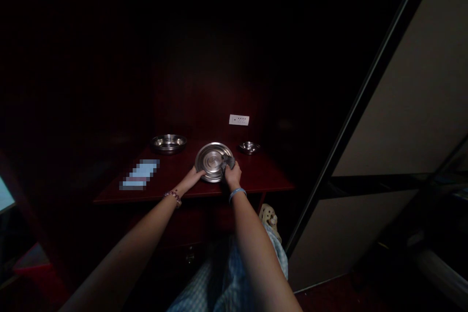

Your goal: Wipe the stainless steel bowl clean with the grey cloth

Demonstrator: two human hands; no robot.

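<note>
A round steel plate point(212, 160) is tilted up towards me above the dark red desk top. My left hand point(193, 177) grips its lower left rim, thumb over the edge. My right hand point(233, 174) is closed on a dark grey patterned cloth point(227, 162), which touches the right side of the plate's inner face. Behind and to the left stands a larger steel dish point(168, 143). A small steel bowl point(249, 147) sits to the right of the plate.
A blurred-out pale flat object point(139, 174) lies on the desk point(263, 175) at left. A white wall socket point(239, 120) is on the back panel. A beige clog point(268, 215) shows below the desk's right side, and a sliding door point(398, 107) stands at right.
</note>
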